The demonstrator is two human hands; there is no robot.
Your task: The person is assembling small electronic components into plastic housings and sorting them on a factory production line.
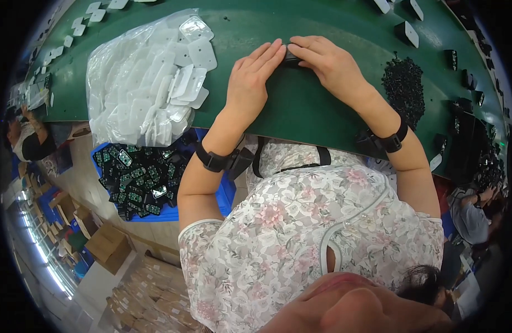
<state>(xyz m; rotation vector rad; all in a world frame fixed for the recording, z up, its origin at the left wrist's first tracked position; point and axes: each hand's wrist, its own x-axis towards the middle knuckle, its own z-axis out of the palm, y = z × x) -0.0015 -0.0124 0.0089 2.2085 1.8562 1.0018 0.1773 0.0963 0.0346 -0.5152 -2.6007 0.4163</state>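
Observation:
On the green table in front of me, both hands meet at a small dark casing [291, 59], mostly covered by fingers. My left hand [251, 79] presses its left side with fingers held together and fingertips at the edge. From the other side, my right hand [332, 65] is closed over it, its fingers bent across the top. Left of my left hand lies a clear plastic bag of white rounded plates [136, 83], several spilling from its mouth. A heap of small black parts [403, 89] sits to the right of my right forearm.
Below the table's left edge, a blue bin [225, 194] holds many black pieces with green circuit boards [136, 183]. White-faced casings [407, 34] stand at the far right; white plates [97, 15] lie far left. Cardboard boxes [109, 247] stand on the floor. Other people sit at both sides.

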